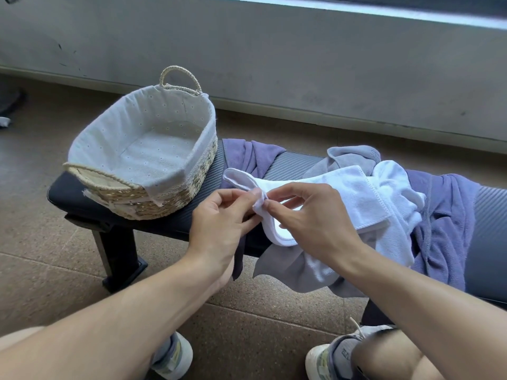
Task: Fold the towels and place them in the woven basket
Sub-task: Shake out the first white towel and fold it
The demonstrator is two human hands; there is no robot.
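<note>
both hands meet over the near edge of the dark bench (290, 161): the left hand (219, 223) and right hand (312, 218) each pinch the bunched edge of a white towel (365, 196) with curled fingers. it lies atop purple towels (444, 215) and a grey towel (348, 157). the woven basket (142, 149) sits at the bench's left end.

Floor (274, 319): speckled brown tiles under and around your hands.
Wall (301, 50): grey, scuffed concrete beyond your hands.
Window ledge (384, 12): pale strip above the wall, catching daylight.
Surface (290, 165): dark padded bench beneath your hands; a black metal leg (115, 256) stands to their left.
</note>
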